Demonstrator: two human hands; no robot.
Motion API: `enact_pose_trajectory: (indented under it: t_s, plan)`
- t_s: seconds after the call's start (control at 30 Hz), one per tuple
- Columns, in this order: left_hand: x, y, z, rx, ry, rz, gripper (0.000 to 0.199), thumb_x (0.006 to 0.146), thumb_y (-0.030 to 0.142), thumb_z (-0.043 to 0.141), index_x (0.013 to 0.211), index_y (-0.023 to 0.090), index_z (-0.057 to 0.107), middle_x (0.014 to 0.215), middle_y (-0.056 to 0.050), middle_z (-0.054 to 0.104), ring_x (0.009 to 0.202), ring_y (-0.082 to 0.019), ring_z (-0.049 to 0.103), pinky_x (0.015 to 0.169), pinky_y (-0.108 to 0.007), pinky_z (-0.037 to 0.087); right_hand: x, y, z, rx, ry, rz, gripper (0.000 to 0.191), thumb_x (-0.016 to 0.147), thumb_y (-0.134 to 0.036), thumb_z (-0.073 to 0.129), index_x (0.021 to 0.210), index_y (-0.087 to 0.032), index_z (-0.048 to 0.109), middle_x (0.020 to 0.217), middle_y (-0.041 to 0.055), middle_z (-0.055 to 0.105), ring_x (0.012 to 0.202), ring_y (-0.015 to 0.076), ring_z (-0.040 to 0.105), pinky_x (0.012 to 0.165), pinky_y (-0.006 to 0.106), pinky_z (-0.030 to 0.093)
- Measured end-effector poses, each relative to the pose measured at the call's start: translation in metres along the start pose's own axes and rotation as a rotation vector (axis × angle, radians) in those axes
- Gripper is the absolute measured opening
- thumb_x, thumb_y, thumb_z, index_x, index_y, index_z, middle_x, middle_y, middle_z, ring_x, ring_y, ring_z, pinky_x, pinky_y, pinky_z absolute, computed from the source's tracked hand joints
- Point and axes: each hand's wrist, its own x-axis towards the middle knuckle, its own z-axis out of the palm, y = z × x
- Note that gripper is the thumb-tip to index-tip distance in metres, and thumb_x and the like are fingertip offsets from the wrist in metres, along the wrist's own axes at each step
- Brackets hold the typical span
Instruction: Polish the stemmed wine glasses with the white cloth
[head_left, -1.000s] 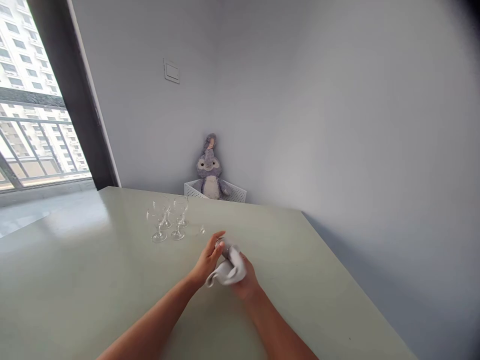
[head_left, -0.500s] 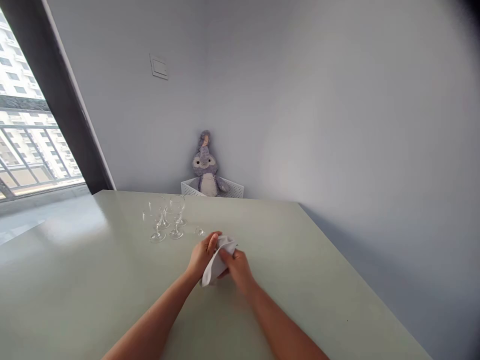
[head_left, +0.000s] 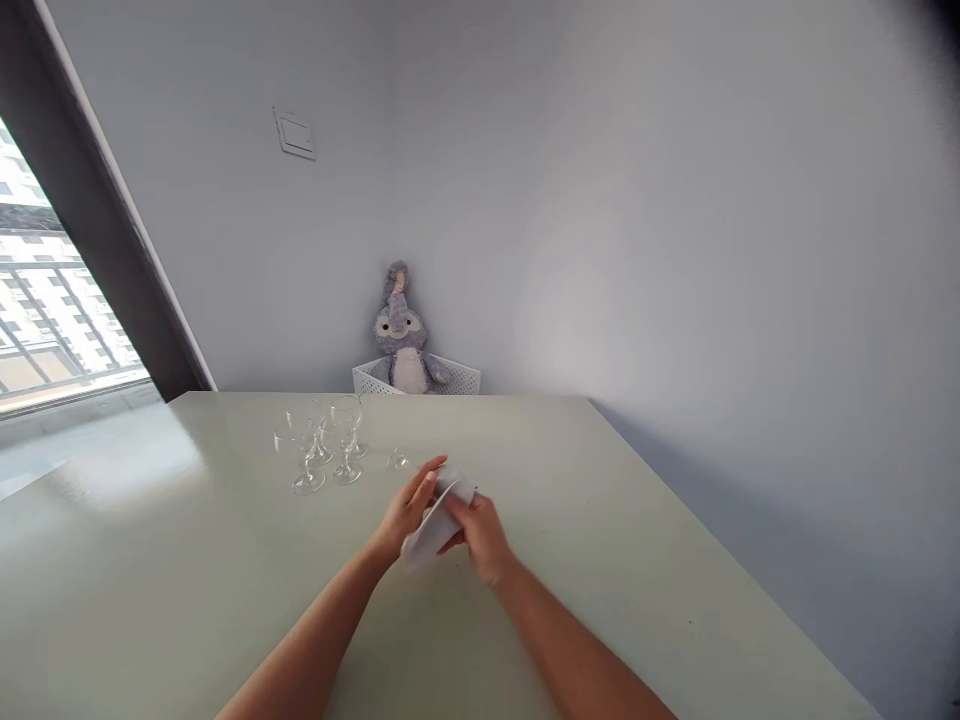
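Note:
A white cloth [head_left: 433, 533] is held between my two hands above the middle of the table. My left hand [head_left: 412, 503] is closed round something at the cloth's upper left side; what lies under the cloth is hidden. From the right, my right hand [head_left: 478, 525] pinches the cloth, thumb on top and fingers underneath. Several clear stemmed glasses stand upright to the left, among them a front one [head_left: 308, 480] and another [head_left: 347, 470]. A small clear glass piece [head_left: 397, 459] lies just beyond my left hand.
The pale green table [head_left: 637, 600] reaches back to the wall. Behind its far edge, a purple plush toy [head_left: 409, 370] sits in a white perforated basket [head_left: 466, 379]. A window [head_left: 60, 320] is at the far left.
The view has shifted slightly, so the glasses and toy appear further left. Both hands remain on the cloth, whose upper folds have changed shape and look flatter.

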Motion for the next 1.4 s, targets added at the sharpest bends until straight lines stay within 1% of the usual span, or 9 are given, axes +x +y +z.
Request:
enact_pose_trajectory:
  t_s: [0.13,0.27,0.37,0.53,0.6,0.83,1.1,1.2,1.4]
  plan:
    - [-0.004,0.004,0.005,-0.051,-0.100,0.124,0.036,0.074,0.034,0.059,0.108,0.021,0.062,0.106,-0.007,0.060,0.094,-0.019,0.054,0.081,-0.027,0.043,0.004,-0.013,-0.012,0.468,-0.082,0.168,0.026,0.070,-0.043,0.062,0.070,-0.017,0.059,0.054,-0.0016,0.056,0.045,0.0095,0.050,0.042,0.020,0.041]
    - [0.003,-0.001,-0.006,0.388,0.039,0.118,0.032,0.078,0.043,0.051,0.098,0.023,0.065,0.065,-0.001,0.060,0.059,-0.015,0.052,0.060,-0.027,0.043,-0.003,-0.007,-0.005,0.252,-0.211,0.122,0.037,0.072,-0.048,0.060,0.083,-0.013,0.061,0.061,0.0018,0.060,0.047,0.0120,0.054,0.044,0.024,0.045]
    - [0.003,-0.005,-0.009,0.614,0.125,0.128,0.032,0.081,0.045,0.044,0.086,0.024,0.067,0.054,0.000,0.055,0.052,-0.016,0.048,0.059,-0.028,0.040,-0.003,-0.001,0.003,0.148,-0.107,0.067,0.034,0.070,-0.044,0.065,0.081,-0.013,0.060,0.060,0.0010,0.059,0.046,0.0108,0.052,0.042,0.022,0.043]
    - [-0.003,-0.005,0.005,0.300,-0.008,0.329,0.034,0.080,0.034,0.050,0.112,0.026,0.059,0.116,-0.005,0.057,0.104,-0.021,0.050,0.088,-0.029,0.037,0.005,-0.007,-0.009,0.505,-0.011,0.206,0.023,0.071,-0.039,0.061,0.070,-0.016,0.058,0.055,-0.0023,0.055,0.047,0.0097,0.049,0.041,0.020,0.040]
    - [-0.003,-0.003,0.007,0.191,-0.078,0.306,0.034,0.078,0.033,0.053,0.111,0.024,0.060,0.121,-0.006,0.054,0.107,-0.021,0.049,0.087,-0.028,0.039,0.006,-0.009,-0.013,0.530,-0.033,0.196,0.021,0.072,-0.038,0.060,0.069,-0.017,0.058,0.056,-0.0023,0.054,0.049,0.0097,0.049,0.042,0.019,0.039]
    - [0.004,-0.002,-0.010,0.576,0.087,0.102,0.044,0.083,0.046,0.040,0.119,0.025,0.052,0.053,0.003,0.055,0.051,-0.015,0.053,0.060,-0.028,0.042,-0.005,-0.006,0.003,-0.004,-0.117,-0.048,0.024,0.065,-0.036,0.069,0.070,-0.013,0.063,0.056,-0.0018,0.053,0.049,0.0105,0.049,0.043,0.021,0.041]
    - [-0.002,-0.007,0.003,0.258,-0.138,0.266,0.042,0.083,0.040,0.044,0.122,0.024,0.049,0.122,-0.006,0.051,0.110,-0.019,0.045,0.093,-0.031,0.036,0.005,-0.009,-0.008,0.476,-0.005,0.123,0.020,0.069,-0.038,0.062,0.072,-0.018,0.060,0.062,0.0007,0.058,0.051,0.0115,0.052,0.045,0.022,0.043]
    - [0.001,-0.008,-0.001,0.229,-0.144,0.200,0.047,0.082,0.043,0.046,0.123,0.022,0.047,0.113,-0.008,0.055,0.099,-0.019,0.052,0.083,-0.030,0.042,0.001,-0.008,-0.004,0.279,-0.072,0.045,0.019,0.073,-0.036,0.060,0.076,-0.018,0.060,0.063,-0.0008,0.056,0.054,0.0109,0.050,0.047,0.021,0.040]
    - [0.008,-0.010,-0.009,0.266,-0.094,0.113,0.047,0.081,0.051,0.040,0.104,0.015,0.058,0.068,-0.001,0.056,0.061,-0.012,0.049,0.057,-0.023,0.042,-0.006,0.003,0.000,-0.651,-0.021,-0.376,0.020,0.080,-0.030,0.050,0.069,-0.017,0.059,0.060,-0.0004,0.055,0.055,0.0121,0.049,0.051,0.022,0.035]
